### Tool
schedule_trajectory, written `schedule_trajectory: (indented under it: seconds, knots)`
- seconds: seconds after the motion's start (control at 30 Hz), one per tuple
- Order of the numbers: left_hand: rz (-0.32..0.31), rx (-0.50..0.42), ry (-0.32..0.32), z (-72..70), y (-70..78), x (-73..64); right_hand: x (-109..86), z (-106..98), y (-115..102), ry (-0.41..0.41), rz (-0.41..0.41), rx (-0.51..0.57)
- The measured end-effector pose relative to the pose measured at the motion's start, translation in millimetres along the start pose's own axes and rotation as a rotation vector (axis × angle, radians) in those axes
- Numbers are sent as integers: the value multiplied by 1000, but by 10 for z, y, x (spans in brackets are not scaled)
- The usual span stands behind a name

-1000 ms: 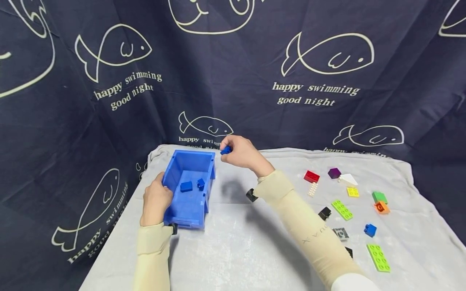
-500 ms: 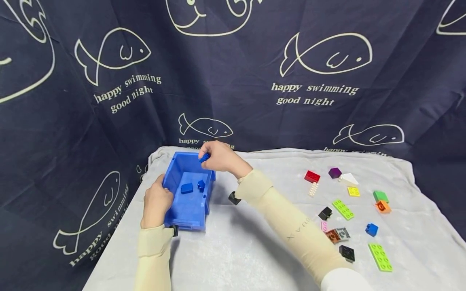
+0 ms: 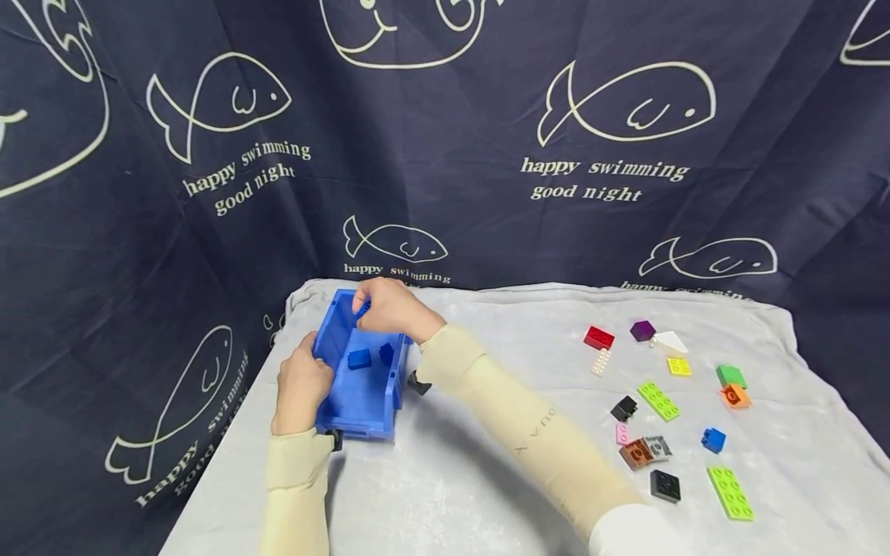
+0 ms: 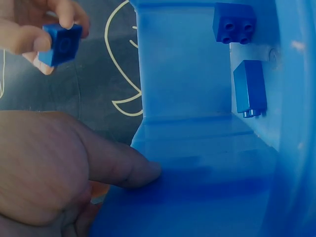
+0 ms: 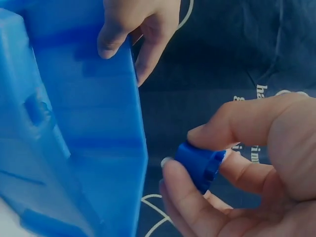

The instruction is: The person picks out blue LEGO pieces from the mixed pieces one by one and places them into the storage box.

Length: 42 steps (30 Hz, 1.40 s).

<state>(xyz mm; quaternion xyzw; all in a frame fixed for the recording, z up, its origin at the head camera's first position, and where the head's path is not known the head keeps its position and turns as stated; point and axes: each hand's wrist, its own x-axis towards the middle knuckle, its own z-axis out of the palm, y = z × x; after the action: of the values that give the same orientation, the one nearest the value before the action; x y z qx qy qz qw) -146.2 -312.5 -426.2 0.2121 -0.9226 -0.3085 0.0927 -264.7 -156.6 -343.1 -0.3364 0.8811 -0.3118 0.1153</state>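
A blue plastic bin stands at the table's left side. My left hand grips its left wall, with the thumb on the inner face and the other fingers outside. Over the bin's far end, my right hand pinches a small blue toy brick between thumb and fingertips, its studs turned toward the palm in the right wrist view. Down on the bin floor lie two more blue bricks: one with its studs facing the left wrist camera, the other brick lying on its side.
Toy bricks of several colours lie scattered at the table's right, among them a red brick, a blue brick, a lime brick and a black brick. A dark fish-print curtain hangs behind the table.
My right hand has moved left with the pinched blue brick, from beside the bin's far right corner to above its inside. The left hand stays on the wall.
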Motion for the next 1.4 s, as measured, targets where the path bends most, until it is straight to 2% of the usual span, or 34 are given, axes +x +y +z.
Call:
schedule_trajectory:
  seconds: [0.1, 0.3, 0.53, 0.6, 0.73, 0.83, 0.97, 1.1, 1.17, 1.23, 1.37, 1.4]
  knots:
    - [11, 3, 14, -20, -6, 0, 53, 39, -83, 8, -6, -61]
    - [19, 3, 21, -34, 2, 20, 140, 156, -164, -12, -7, -96]
    - [38, 6, 22, -2, 9, 22, 205, 338, -125, -81, 84, -134]
    - [39, 2, 20, 4, 6, 22, 268, 379, -102, -120, 110, -125]
    - [33, -4, 14, 3, -14, 16, 555, 596, 65, -159, 144, -123]
    - [35, -7, 15, 0, -28, 11, 656, 656, 88, -187, 174, -121]
    - [36, 0, 18, 4, -36, 7, 493, 516, -70, -235, 218, -90]
    - [30, 5, 14, 11, -36, 1, 383, 489, -102, -236, 240, -87]
    - [32, 5, 15, 14, -38, -1, 408, 532, -74, -235, 255, -96]
    - [32, 4, 16, 10, -34, -5, 538, 649, 25, -233, 266, -115]
    - [32, -1, 15, -5, -25, -3, 582, 664, 26, -228, 272, -122]
    - [31, -1, 11, -12, -22, -2, 640, 722, 73, -210, 269, -135]
